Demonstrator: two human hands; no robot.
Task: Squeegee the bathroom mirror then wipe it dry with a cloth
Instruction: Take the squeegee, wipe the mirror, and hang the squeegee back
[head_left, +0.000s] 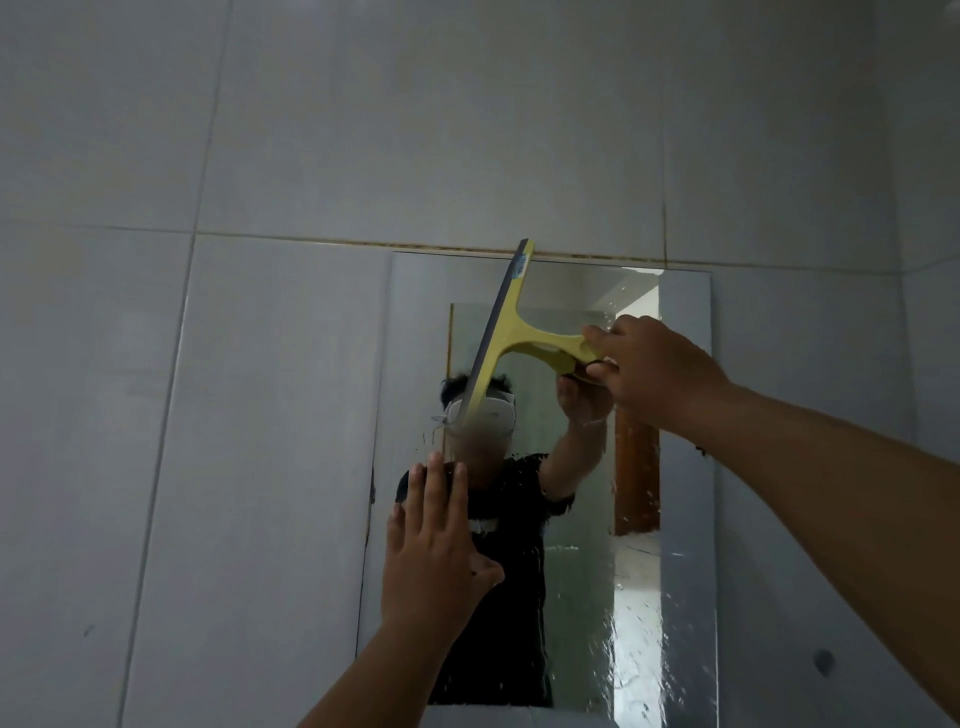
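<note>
Gripping squeegee (511, 332), blade top crossing mirror (685, 467) edge.

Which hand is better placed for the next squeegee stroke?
Right. The right hand already grips the yellow plastic squeegee against the wet wall mirror; the left hand merely rests flat on the glass.

A bathroom is indicated: the wall (311, 156) is clad in large pale grey glazed tiles with discoloured grout lines, and a frameless mirror (685, 467), streaked with water, is fixed flat against the tiling.
</note>
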